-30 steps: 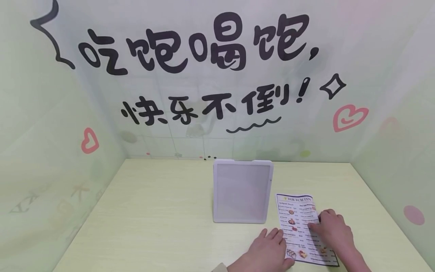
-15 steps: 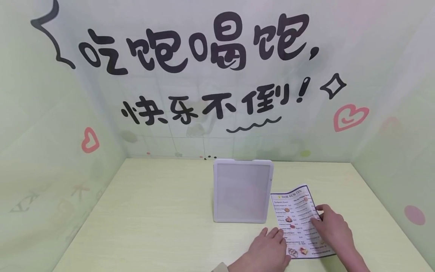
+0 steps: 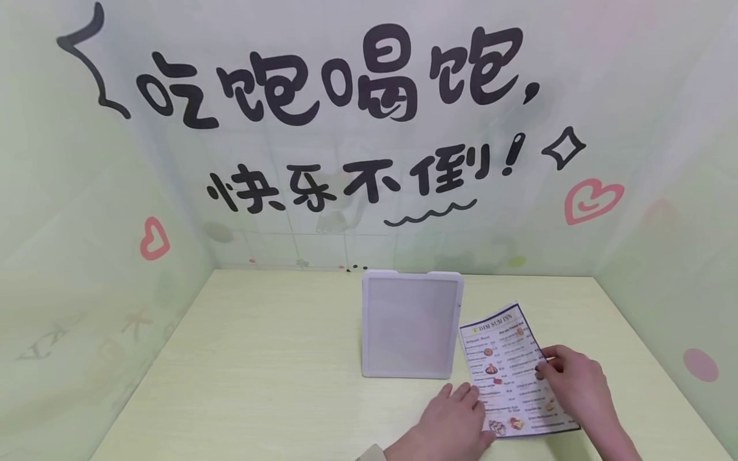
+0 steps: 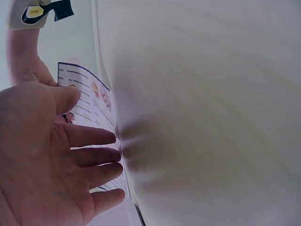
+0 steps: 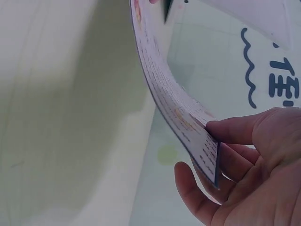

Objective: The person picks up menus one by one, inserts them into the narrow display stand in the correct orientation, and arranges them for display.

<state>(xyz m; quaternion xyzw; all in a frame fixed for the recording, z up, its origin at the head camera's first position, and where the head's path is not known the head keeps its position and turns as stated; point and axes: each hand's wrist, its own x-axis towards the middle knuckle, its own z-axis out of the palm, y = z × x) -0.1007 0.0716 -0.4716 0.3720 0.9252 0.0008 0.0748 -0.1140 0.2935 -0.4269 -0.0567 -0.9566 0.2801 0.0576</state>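
Observation:
A paper menu [image 3: 504, 378] headed "DIM SUM INN" stands partly raised over the table in the head view, its right side lifted. My right hand [image 3: 576, 384] pinches its right edge between thumb and fingers. In the right wrist view the sheet [image 5: 164, 92] bends in a curve, with the thumb [image 5: 235, 128] on its printed face. At the left edge of the menu, my left hand [image 3: 446, 422] rests on the table. Its fingers [image 4: 96, 135] are nearly straight, tips down at the tabletop beside the paper.
A white-framed upright panel with a grey face [image 3: 410, 326] stands behind the left hand, just left of the menu. The pale wooden table [image 3: 248, 358] is enclosed by printed fabric walls [image 3: 323, 243] at the back and both sides.
The right hand has taken hold of the menu's right edge and lifted it off the table, moving slightly right. The sheet's top has risen and turned. The left hand has barely moved.

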